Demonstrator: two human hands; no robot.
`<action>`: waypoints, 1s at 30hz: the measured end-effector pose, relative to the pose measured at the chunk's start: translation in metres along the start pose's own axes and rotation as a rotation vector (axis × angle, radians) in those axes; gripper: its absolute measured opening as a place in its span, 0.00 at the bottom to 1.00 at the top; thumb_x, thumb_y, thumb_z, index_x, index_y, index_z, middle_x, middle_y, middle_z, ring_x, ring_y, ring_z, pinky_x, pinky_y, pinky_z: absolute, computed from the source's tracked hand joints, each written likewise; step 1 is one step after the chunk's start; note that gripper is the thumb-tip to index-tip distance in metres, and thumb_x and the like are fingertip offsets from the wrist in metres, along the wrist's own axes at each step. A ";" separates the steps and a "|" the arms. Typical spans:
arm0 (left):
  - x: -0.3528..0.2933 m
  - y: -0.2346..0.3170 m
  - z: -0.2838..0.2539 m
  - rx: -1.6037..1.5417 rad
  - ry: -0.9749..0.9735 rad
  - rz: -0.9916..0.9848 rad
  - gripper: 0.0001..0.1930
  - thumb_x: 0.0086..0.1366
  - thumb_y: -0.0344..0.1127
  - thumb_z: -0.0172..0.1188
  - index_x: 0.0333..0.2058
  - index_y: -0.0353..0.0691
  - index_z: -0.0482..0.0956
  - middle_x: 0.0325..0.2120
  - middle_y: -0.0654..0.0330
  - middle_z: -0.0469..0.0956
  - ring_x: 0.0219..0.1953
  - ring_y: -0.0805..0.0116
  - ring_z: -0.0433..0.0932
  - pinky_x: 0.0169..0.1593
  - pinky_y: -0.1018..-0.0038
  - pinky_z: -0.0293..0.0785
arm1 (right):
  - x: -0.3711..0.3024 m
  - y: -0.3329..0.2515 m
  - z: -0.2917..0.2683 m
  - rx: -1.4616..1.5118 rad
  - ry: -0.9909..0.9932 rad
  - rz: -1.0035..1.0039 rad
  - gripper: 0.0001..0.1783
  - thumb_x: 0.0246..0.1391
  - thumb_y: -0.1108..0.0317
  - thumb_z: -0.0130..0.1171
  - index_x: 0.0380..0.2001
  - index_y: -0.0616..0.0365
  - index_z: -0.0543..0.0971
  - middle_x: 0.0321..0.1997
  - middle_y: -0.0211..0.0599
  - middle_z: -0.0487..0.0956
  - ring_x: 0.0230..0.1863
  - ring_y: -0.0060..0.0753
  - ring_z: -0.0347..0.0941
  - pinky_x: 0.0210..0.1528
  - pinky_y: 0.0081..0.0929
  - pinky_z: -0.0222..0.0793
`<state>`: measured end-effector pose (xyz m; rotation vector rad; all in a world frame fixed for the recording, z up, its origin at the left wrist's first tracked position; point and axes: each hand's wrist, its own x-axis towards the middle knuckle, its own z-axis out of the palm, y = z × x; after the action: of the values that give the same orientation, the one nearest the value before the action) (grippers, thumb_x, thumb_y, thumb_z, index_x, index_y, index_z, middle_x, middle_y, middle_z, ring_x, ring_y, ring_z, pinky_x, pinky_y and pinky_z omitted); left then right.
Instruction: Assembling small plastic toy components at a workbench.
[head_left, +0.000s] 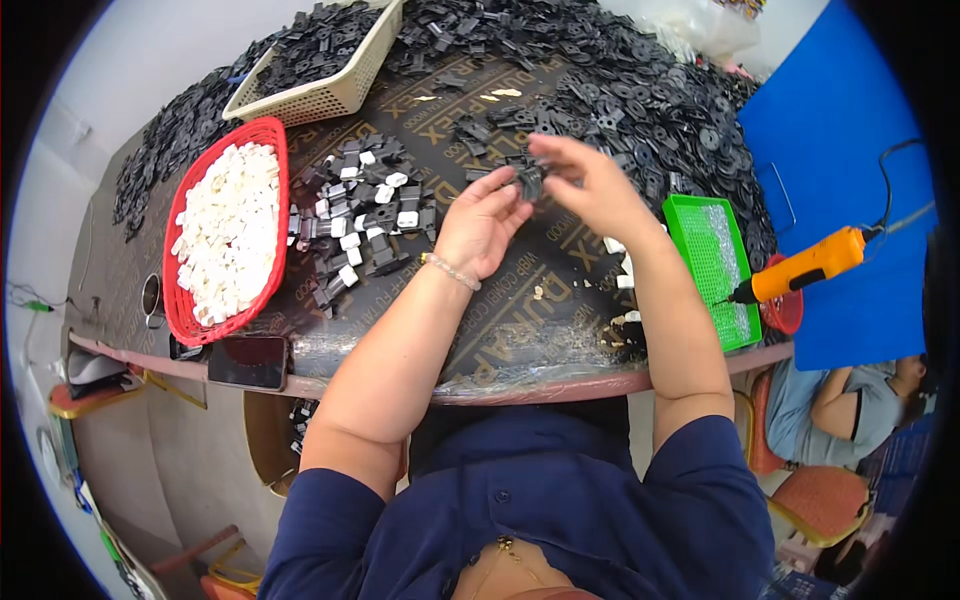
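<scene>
Over the middle of the table, my left hand [478,228] pinches a small black plastic part [530,182] between thumb and fingers, palm turned up. A beaded bracelet circles that wrist. My right hand [597,188] comes in from the other side, its fingers apart and curved around the part; whether they touch it I cannot make out. Left of my hands lies a cluster of black parts with white pieces [380,205] fitted in or lying among them. Further left, a red basket [277,185] holds many white pieces. A few white pieces [626,268] lie partly hidden by my right forearm.
Loose black parts [640,110] heap across the far side, with a cream basket [335,105] of them. A green tray [740,262] of small pieces, an orange electric screwdriver [812,264] and a red bowl [790,308] stand right. A phone [248,362] and metal cup [151,298] lie left. A person [845,405] sits right.
</scene>
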<state>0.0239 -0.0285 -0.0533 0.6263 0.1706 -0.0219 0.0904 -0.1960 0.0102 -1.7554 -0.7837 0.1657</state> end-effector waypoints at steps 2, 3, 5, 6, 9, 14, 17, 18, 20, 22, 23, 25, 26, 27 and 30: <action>0.000 0.001 0.002 0.086 0.060 0.080 0.18 0.68 0.24 0.55 0.56 0.30 0.69 0.44 0.51 0.78 0.42 0.61 0.81 0.47 0.68 0.80 | -0.001 0.009 -0.018 -0.312 0.092 -0.001 0.17 0.55 0.78 0.57 0.48 0.61 0.81 0.49 0.39 0.81 0.49 0.32 0.78 0.52 0.27 0.73; -0.001 0.003 0.002 0.098 0.059 0.070 0.18 0.68 0.24 0.55 0.56 0.30 0.69 0.44 0.51 0.78 0.42 0.61 0.81 0.47 0.68 0.80 | -0.001 0.015 -0.024 -0.462 0.099 0.005 0.17 0.55 0.78 0.57 0.48 0.61 0.81 0.48 0.40 0.81 0.47 0.33 0.79 0.51 0.28 0.73; 0.000 0.006 0.002 0.127 0.086 0.118 0.17 0.68 0.25 0.56 0.55 0.31 0.71 0.44 0.51 0.79 0.43 0.62 0.81 0.47 0.68 0.80 | 0.000 0.039 -0.026 -0.589 -0.027 -0.052 0.16 0.55 0.77 0.57 0.47 0.60 0.81 0.47 0.41 0.81 0.45 0.38 0.80 0.49 0.29 0.75; 0.001 0.009 -0.003 0.178 0.100 0.156 0.15 0.68 0.26 0.56 0.53 0.33 0.72 0.44 0.52 0.79 0.41 0.64 0.81 0.44 0.70 0.79 | 0.001 0.045 -0.017 -0.596 -0.010 -0.129 0.17 0.54 0.75 0.59 0.48 0.58 0.81 0.47 0.42 0.80 0.47 0.44 0.79 0.51 0.33 0.74; 0.003 0.018 -0.008 0.278 0.155 0.281 0.14 0.68 0.27 0.57 0.52 0.36 0.74 0.44 0.58 0.80 0.38 0.71 0.79 0.41 0.75 0.76 | 0.004 0.052 0.005 -0.713 0.086 -0.247 0.18 0.52 0.71 0.63 0.49 0.55 0.81 0.48 0.41 0.79 0.51 0.48 0.75 0.57 0.37 0.71; 0.002 0.021 -0.007 0.528 0.142 0.240 0.18 0.65 0.30 0.61 0.54 0.38 0.75 0.48 0.57 0.77 0.46 0.71 0.77 0.48 0.72 0.73 | 0.005 0.054 0.011 -0.814 -0.114 -0.163 0.14 0.51 0.67 0.65 0.42 0.54 0.81 0.46 0.39 0.78 0.52 0.47 0.74 0.56 0.39 0.71; -0.008 0.016 -0.001 1.448 0.069 0.486 0.24 0.59 0.31 0.66 0.55 0.40 0.75 0.48 0.55 0.75 0.47 0.65 0.76 0.52 0.69 0.72 | 0.004 0.051 0.006 -0.826 -0.134 -0.124 0.12 0.51 0.68 0.65 0.40 0.54 0.80 0.42 0.37 0.77 0.51 0.46 0.74 0.53 0.38 0.72; -0.012 0.014 0.002 1.751 0.032 0.793 0.28 0.52 0.32 0.71 0.54 0.41 0.77 0.48 0.52 0.73 0.50 0.56 0.74 0.56 0.65 0.71 | 0.003 0.054 0.005 -0.816 -0.067 -0.146 0.15 0.50 0.68 0.65 0.43 0.54 0.80 0.44 0.39 0.77 0.51 0.46 0.74 0.54 0.39 0.71; -0.020 0.007 0.012 1.834 0.075 0.758 0.27 0.51 0.32 0.71 0.52 0.41 0.78 0.49 0.51 0.73 0.51 0.52 0.72 0.56 0.62 0.70 | 0.000 0.059 0.003 -0.869 0.064 -0.173 0.20 0.51 0.67 0.66 0.49 0.52 0.79 0.52 0.40 0.76 0.57 0.47 0.70 0.59 0.40 0.68; -0.024 0.009 0.019 1.985 0.156 0.690 0.24 0.50 0.33 0.72 0.48 0.40 0.80 0.50 0.50 0.72 0.53 0.49 0.70 0.57 0.61 0.70 | 0.000 0.062 0.005 -0.976 0.157 -0.254 0.22 0.51 0.67 0.66 0.50 0.53 0.78 0.55 0.40 0.75 0.59 0.47 0.69 0.61 0.41 0.66; -0.023 0.010 0.014 1.987 0.153 0.688 0.24 0.50 0.33 0.72 0.48 0.40 0.80 0.50 0.50 0.72 0.53 0.49 0.70 0.57 0.61 0.70 | -0.001 0.065 0.006 -1.083 0.251 -0.337 0.23 0.51 0.66 0.67 0.52 0.53 0.77 0.57 0.39 0.74 0.61 0.47 0.67 0.62 0.42 0.65; -0.021 0.015 0.003 2.081 0.128 0.604 0.24 0.50 0.32 0.72 0.48 0.40 0.80 0.50 0.50 0.71 0.53 0.49 0.70 0.57 0.62 0.70 | 0.004 0.064 0.001 -1.055 0.125 -0.299 0.27 0.51 0.65 0.67 0.56 0.54 0.76 0.58 0.39 0.74 0.61 0.47 0.68 0.64 0.43 0.63; -0.020 0.017 -0.001 2.110 0.120 0.617 0.24 0.50 0.32 0.71 0.49 0.40 0.80 0.50 0.51 0.73 0.53 0.50 0.70 0.56 0.62 0.70 | 0.006 0.063 -0.003 -0.984 -0.007 -0.155 0.29 0.50 0.64 0.68 0.57 0.54 0.75 0.58 0.39 0.74 0.60 0.47 0.68 0.64 0.42 0.63; -0.020 0.020 0.002 2.111 0.119 0.614 0.24 0.50 0.32 0.71 0.49 0.40 0.80 0.50 0.51 0.73 0.53 0.50 0.70 0.56 0.62 0.70 | 0.007 0.057 -0.008 -0.908 -0.140 -0.010 0.31 0.50 0.64 0.69 0.59 0.53 0.75 0.57 0.39 0.75 0.60 0.48 0.68 0.64 0.41 0.63; -0.027 0.032 0.019 2.137 0.193 0.741 0.26 0.49 0.36 0.73 0.49 0.41 0.81 0.47 0.56 0.76 0.54 0.54 0.72 0.56 0.60 0.68 | 0.000 0.054 -0.017 -0.818 -0.122 0.025 0.34 0.45 0.64 0.72 0.58 0.56 0.75 0.57 0.41 0.75 0.60 0.49 0.69 0.65 0.39 0.63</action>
<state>0.0022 -0.0150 -0.0151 2.7956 0.0236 0.6610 0.1218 -0.2165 -0.0327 -2.5410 -0.9998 -0.0463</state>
